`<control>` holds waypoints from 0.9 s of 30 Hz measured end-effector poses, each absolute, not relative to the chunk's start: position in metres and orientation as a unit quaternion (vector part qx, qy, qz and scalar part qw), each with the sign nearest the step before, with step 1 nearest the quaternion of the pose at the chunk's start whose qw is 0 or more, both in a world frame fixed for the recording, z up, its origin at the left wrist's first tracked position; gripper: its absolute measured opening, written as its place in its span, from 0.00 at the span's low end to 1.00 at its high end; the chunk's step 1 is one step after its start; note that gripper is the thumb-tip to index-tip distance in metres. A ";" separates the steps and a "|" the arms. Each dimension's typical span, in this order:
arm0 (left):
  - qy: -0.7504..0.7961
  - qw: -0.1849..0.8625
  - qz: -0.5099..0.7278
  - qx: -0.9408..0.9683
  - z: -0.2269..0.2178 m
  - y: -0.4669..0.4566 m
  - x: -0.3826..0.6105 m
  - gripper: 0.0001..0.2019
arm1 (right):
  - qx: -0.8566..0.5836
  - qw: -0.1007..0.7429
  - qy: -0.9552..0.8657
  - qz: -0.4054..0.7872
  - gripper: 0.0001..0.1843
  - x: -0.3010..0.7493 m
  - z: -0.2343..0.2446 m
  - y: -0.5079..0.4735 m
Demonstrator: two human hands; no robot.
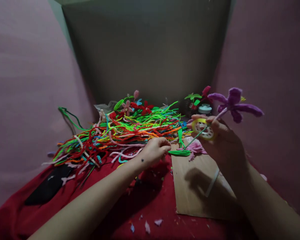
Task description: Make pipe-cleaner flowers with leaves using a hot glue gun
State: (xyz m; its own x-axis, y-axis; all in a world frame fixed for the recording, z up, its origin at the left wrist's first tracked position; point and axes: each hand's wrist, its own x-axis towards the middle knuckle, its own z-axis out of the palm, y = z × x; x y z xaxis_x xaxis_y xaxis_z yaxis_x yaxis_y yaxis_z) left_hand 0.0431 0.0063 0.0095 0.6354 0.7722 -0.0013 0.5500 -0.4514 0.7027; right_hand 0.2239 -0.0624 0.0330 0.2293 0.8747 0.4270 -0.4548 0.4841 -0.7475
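My right hand [222,140] is closed round the thin green stem of a purple pipe-cleaner flower [233,101], with the bloom up and to the right. A yellow-rimmed roll of tape [203,129] is in the same hand, behind the stem. The stem slants down left to a bright green pipe-cleaner leaf [179,153]. At that leaf's left tip, my left hand [156,148] has its fingers pinched together on it. A second green leaf shape [180,137] stands just above; whether it joins the stem, I cannot tell.
A heap of coloured pipe cleaners [130,130] spreads across the red cloth [145,193]. Finished flowers [136,105] stand behind it. Under my right hand lies a brown board [197,186], with a pale stick [212,182] and a pink bundle [196,146]. A black flat object [50,185] lies left.
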 end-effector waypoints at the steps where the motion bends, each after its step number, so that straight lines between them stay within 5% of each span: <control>1: 0.396 0.310 0.145 0.852 0.012 0.009 0.053 0.09 | -0.244 0.747 -0.427 0.448 0.04 0.227 0.031 -0.062; 13: 0.380 0.083 0.011 0.921 -0.004 0.025 0.076 0.12 | -0.271 0.746 -0.407 0.452 0.04 0.235 0.017 -0.054; 27: 0.398 0.230 0.144 0.876 0.020 0.020 0.034 0.03 | -0.237 0.735 -0.430 0.468 0.04 0.227 0.011 -0.056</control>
